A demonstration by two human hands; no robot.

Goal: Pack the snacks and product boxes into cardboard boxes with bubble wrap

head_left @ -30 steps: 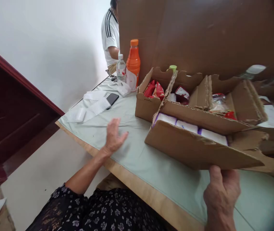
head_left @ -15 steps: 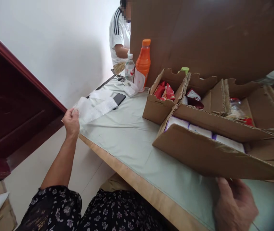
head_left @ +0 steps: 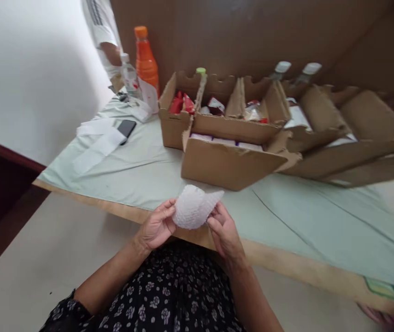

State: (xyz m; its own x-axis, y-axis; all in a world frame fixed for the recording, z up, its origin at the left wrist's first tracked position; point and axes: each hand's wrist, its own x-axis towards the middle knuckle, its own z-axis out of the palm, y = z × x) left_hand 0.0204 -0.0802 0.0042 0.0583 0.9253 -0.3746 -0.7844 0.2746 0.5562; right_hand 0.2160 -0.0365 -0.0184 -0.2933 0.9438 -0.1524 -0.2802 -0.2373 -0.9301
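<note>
White bubble wrap [head_left: 192, 208]: left hand [head_left: 158, 228] is pinching its left edge between thumb and fingers; right hand [head_left: 225, 230] is gripping its right side, fingers curling inward. The wrap is bridging both hands near the table edge [head_left: 89, 202]; a cardboard box [head_left: 229, 163] is standing beyond.

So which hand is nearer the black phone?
Left. In view, the left hand is below and right of the black phone; the right hand is farther right, across the white wrap.
</note>
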